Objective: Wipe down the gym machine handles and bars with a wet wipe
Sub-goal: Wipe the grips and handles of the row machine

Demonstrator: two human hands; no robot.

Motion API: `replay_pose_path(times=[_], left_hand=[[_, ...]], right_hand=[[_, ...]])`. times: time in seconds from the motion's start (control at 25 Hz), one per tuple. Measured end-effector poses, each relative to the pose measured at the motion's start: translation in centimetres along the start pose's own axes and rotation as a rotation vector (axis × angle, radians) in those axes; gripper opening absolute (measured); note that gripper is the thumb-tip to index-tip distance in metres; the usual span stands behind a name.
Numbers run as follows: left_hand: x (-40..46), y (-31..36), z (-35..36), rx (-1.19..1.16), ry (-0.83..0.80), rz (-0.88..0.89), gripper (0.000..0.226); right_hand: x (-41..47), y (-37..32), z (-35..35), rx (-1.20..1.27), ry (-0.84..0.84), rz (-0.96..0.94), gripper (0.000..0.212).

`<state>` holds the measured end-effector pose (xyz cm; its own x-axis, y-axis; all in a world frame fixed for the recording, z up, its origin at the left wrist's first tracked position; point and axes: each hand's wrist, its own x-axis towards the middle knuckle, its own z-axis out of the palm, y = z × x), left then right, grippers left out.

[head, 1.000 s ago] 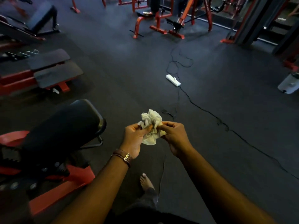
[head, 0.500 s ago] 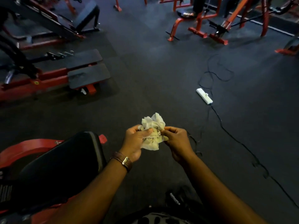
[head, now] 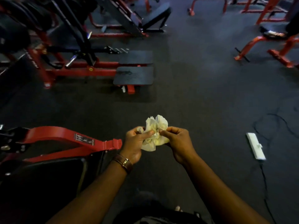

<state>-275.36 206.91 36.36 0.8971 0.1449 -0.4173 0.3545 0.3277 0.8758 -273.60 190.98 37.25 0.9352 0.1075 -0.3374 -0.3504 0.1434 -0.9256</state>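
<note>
A crumpled, pale yellowish wet wipe [head: 155, 133] is bunched between both hands in the middle of the view, above the dark floor. My left hand [head: 134, 144], with a brown watch strap at the wrist, grips its left side, thumb across the front. My right hand [head: 176, 141] pinches its right side with curled fingers. A red machine frame [head: 64, 139] with a black padded seat [head: 42, 180] is at my lower left, close to my left forearm. Its handles are not in sight.
A red and black machine [head: 77, 68] with two black foot plates [head: 134, 76] stands ahead on the left. More red frames [head: 265, 44] stand at the upper right. A white power strip [head: 255, 146] and black cables [head: 265, 180] lie on the floor at the right.
My view has swung left: the power strip slid to the right edge and the left machines came closer to centre. Both hands have kept hold of the wipe.
</note>
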Motion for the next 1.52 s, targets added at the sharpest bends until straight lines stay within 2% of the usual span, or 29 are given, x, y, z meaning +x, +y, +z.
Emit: replay_pose_path(times=[0.16,0.28,0.44,0.64,0.76,1.04,1.28,1.52], left_hand=[[6.1,3.0,0.2,-0.119,0.147,0.030,0.008],[12.3,5.6,-1.6,-0.193,0.222,0.048,0.029],[21.8,10.1,-5.3,-0.304,0.339,0.120,0.032],[31.5,18.8,-9.9,-0.287,0.464,0.166,0.014],[36.1,23.3,-12.8,-0.296,0.554,0.178,0.010],[49.0,30.4,-20.3,-0.405,0.778,0.185,0.034],[57.8,37.7,-26.4,-0.472,1.011,0.272,0.027],[60.2,40.3,-34.0,-0.604,1.240,0.327,0.028]], right_hand=[[8.9,-2.9,1.6,-0.015,-0.160,0.071,0.015],[17.5,-4.6,4.7,-0.070,-0.314,0.130,0.019],[28.9,-7.4,11.9,-0.137,-0.455,0.133,0.018],[40.8,-12.4,21.3,-0.221,-0.614,0.090,0.020],[46.6,-14.7,26.4,-0.241,-0.683,0.095,0.020],[62.1,-16.7,39.7,-0.245,-0.884,0.238,0.025],[73.1,-19.2,53.0,-0.327,-1.097,0.278,0.024],[76.5,-16.9,66.0,-0.463,-1.348,0.403,0.030]])
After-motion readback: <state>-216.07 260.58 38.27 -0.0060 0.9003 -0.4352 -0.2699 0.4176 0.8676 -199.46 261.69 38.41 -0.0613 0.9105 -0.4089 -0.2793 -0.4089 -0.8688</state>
